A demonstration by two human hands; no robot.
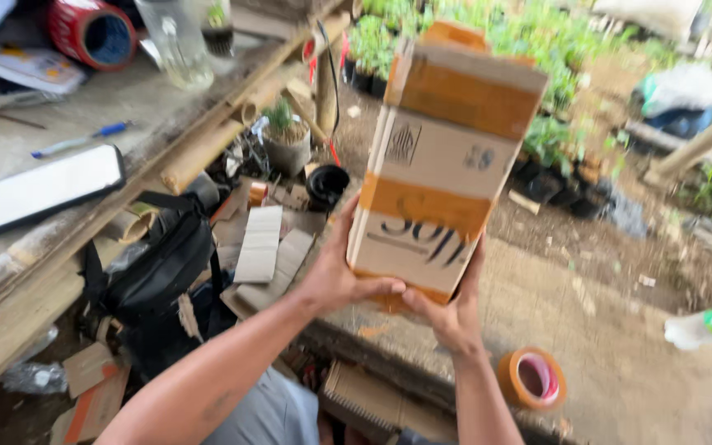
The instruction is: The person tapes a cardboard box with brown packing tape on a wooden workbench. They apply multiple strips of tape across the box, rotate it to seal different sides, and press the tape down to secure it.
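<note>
I hold a tall cardboard box [442,161] upright in front of me, wrapped with bands of brown tape and marked with black writing. My left hand [341,276] grips its lower left edge, thumb across the bottom front. The box's lower right corner rests in my right hand [452,313], whose fingers reach up the right side. The box hangs over a concrete ledge [562,305], tilted a little to the right.
A roll of brown tape [531,377] lies on the ledge at my right. A black bag [162,264] and cardboard scraps [261,243] sit below a worn wooden bench [35,272] holding a tablet [39,189], pen and plastic bottle [176,41]. Potted seedlings [537,140] stand beyond.
</note>
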